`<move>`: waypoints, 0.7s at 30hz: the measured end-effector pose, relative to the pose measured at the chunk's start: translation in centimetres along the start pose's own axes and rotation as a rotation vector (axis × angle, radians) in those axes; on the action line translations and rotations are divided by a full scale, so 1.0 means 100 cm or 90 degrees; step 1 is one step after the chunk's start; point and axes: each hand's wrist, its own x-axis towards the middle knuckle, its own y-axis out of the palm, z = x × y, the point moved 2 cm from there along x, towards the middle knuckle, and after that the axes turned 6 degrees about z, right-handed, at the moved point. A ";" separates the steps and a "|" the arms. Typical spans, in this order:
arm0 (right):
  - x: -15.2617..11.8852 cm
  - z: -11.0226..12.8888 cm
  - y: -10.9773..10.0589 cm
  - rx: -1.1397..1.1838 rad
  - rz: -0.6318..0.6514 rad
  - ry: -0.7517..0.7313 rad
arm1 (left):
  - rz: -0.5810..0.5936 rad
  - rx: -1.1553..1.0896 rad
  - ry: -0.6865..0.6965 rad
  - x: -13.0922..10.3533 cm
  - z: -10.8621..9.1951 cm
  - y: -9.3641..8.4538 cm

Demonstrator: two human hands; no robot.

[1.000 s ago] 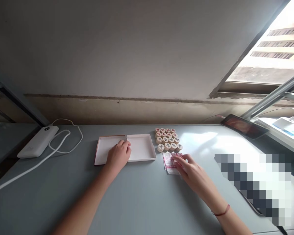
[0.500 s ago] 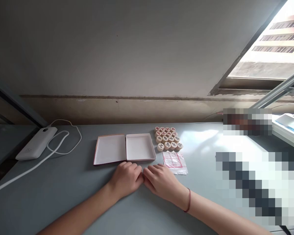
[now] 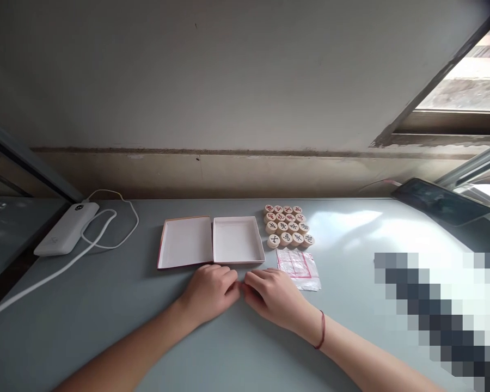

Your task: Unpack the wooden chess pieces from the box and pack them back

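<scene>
My left hand (image 3: 213, 289) rests on the grey table with its fingers curled in, just below the two box halves. Close beside it lies my right hand (image 3: 274, 296), also curled, with a red string around its wrist. Nothing shows in either hand. In front of them sit a shallow white-lined box lid (image 3: 185, 244) and a white box tray (image 3: 237, 240), both without contents. To the right, round wooden Chinese chess pieces (image 3: 288, 225) stand in several rows, red characters at the back and dark ones in front. A folded plastic sheet with red lines (image 3: 299, 269) lies near my right fingers.
A white power bank (image 3: 66, 228) with a white cable (image 3: 71, 268) lies at the left. A dark phone (image 3: 441, 201) leans at the back right. A pixelated dark shape (image 3: 436, 318) covers the right side. The wall (image 3: 228, 174) borders the table's back.
The camera view has shifted slightly, so the phone now shows clearly. My hands keep nearly the same pose, with a slightly larger gap between them. The box, pieces and plastic sheet keep their arrangement.
</scene>
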 end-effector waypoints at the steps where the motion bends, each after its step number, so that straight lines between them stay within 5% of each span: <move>1: 0.000 0.000 0.000 0.003 0.002 0.002 | -0.001 -0.003 0.002 0.000 0.000 0.000; 21: 0.001 -0.002 -0.007 0.040 0.035 0.005 | 0.012 -0.042 0.000 -0.001 0.001 -0.004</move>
